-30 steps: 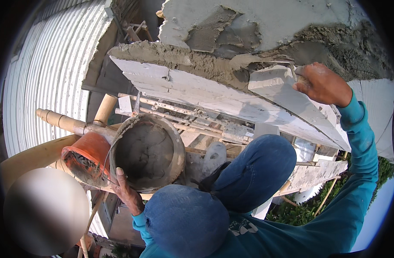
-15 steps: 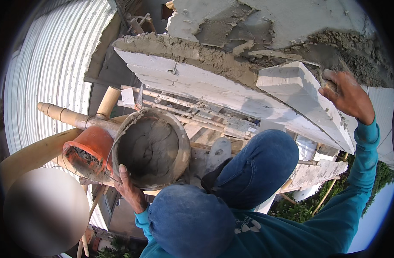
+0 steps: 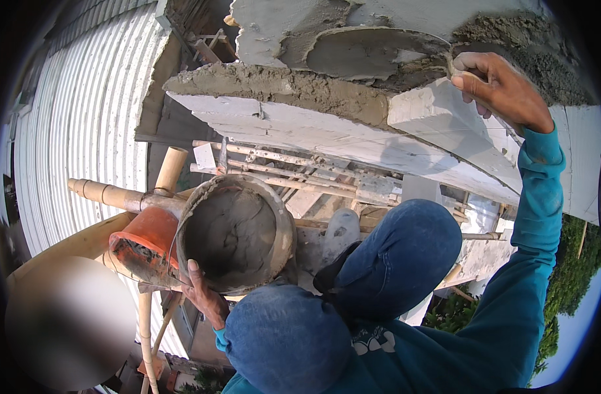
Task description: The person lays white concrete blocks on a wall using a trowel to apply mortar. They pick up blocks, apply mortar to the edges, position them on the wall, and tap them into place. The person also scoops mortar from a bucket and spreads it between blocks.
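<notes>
My right hand is closed round the handle of a trowel at the upper right. The trowel's blade, smeared with grey mortar, lies low over the wet mortar on the wall face. Under that hand, a pale block sits against the mortar-covered ledge. At lower left my left hand grips the near left side of a mortar bucket, thumb up by the rim and wire handle, other fingers mostly hidden. Thick grey mortar fills much of the bucket.
An orange bucket with mortar residue is left of the larger one, beside bamboo poles. My bent knees are close to the bucket. Bamboo scaffolding runs below the ledge; a corrugated metal roof spans the left.
My right hand has moved left and up, carrying the trowel across the wall and leaving a smoother mortar patch. My left hand stays at the bucket; the whole view has shifted slightly.
</notes>
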Demonstrator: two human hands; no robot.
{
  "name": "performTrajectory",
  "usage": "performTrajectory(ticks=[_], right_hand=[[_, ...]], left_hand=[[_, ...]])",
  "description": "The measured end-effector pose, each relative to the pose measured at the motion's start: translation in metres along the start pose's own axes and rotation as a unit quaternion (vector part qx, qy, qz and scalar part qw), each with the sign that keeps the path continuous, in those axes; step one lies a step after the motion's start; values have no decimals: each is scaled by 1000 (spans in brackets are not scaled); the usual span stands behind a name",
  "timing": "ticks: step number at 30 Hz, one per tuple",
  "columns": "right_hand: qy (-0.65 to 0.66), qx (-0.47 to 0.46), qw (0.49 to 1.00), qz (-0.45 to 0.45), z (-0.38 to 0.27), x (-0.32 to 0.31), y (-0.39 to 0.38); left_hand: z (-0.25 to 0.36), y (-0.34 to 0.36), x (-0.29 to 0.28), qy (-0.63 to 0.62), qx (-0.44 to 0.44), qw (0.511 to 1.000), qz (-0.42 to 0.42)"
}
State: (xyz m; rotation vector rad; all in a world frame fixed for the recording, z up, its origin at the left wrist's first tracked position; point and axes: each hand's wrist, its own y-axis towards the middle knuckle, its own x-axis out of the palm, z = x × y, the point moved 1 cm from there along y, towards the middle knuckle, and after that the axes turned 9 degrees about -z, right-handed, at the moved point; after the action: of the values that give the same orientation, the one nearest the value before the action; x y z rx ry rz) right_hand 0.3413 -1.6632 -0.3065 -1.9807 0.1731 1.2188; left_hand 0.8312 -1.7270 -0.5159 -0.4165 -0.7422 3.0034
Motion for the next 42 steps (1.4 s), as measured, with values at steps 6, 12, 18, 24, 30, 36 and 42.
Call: performTrajectory(ticks=[6,12,18,24,30,36,42], right_hand=[[-116,-129,981,87,2,35,-21],[-197,-446,873,8,-52,178,46],[-164,-582,795,-55,-87,285,71],[73,-512,838,-175,-62,341,44],[128,-439,877,-148,-27,317,34],[56,-304,950,-38,19,186,-2],[-256,-131,955,68,5,31,-84]], left_hand=[[-4,5,-3,-16,2,1000,-7],[-2,8,-4,33,38,998,-42],[4,6,8,26,73,997,-24],[6,1,8,62,83,994,-27],[-6,9,2,28,65,996,-63],[-10,9,-1,65,51,996,-38],[-12,7,-1,11,3,999,-43]])
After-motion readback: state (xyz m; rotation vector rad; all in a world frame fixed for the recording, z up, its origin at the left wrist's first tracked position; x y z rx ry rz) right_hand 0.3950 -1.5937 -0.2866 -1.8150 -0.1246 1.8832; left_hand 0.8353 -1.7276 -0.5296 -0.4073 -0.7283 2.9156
